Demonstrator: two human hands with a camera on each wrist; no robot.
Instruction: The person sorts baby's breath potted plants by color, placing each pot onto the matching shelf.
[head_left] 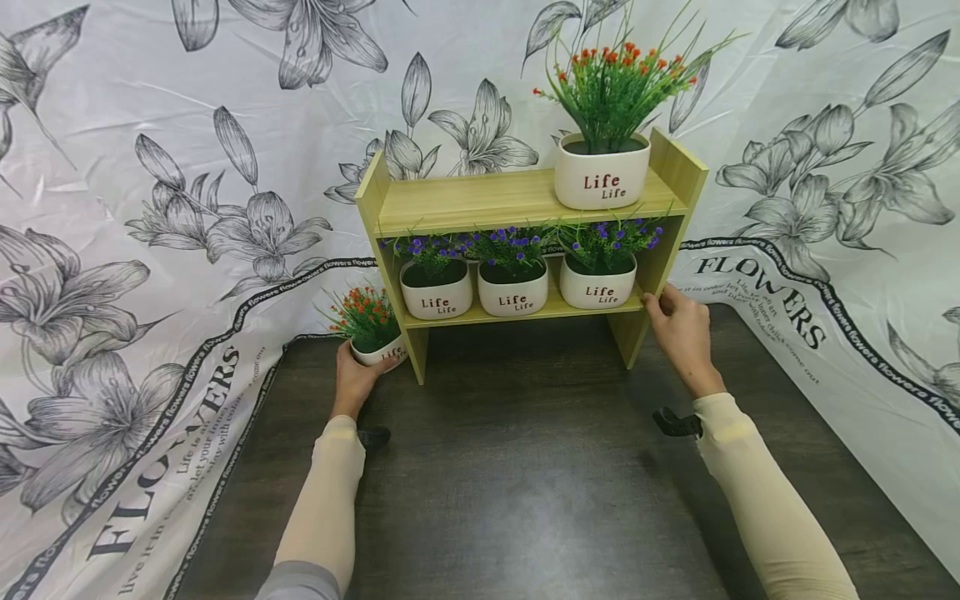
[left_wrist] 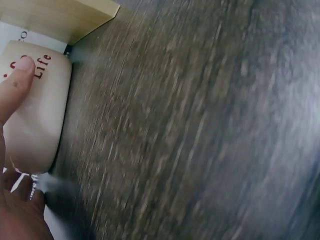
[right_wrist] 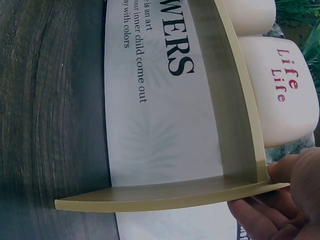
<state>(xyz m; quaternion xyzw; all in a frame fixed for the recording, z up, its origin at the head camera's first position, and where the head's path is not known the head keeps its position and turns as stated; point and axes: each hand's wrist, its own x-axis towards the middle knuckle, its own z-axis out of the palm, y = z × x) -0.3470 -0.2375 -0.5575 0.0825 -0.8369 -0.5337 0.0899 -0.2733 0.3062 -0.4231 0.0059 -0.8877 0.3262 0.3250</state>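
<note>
A small wooden shelf (head_left: pixel 465 200) stands on the dark table. My left hand (head_left: pixel 356 377) grips a white pot (head_left: pixel 375 352) of orange flowers beside the shelf's left side. In the left wrist view the thumb (left_wrist: pixel 19 80) lies across the pot's red lettering, with the other fingers round its far end. My right hand (head_left: pixel 684 330) pinches the shelf's right side panel near the lower board; the right wrist view shows the thumb (right_wrist: pixel 282 167) on the inner side and fingers (right_wrist: pixel 250 217) on the outer side.
Three white pots with purple flowers, the middle one (head_left: pixel 513 292) among them, sit on the lower board. A larger pot (head_left: pixel 602 179) of orange flowers and tall grass stands at the top board's right end. Flower-printed cloth (head_left: pixel 270 167) hangs behind the dark table (head_left: pixel 525 467).
</note>
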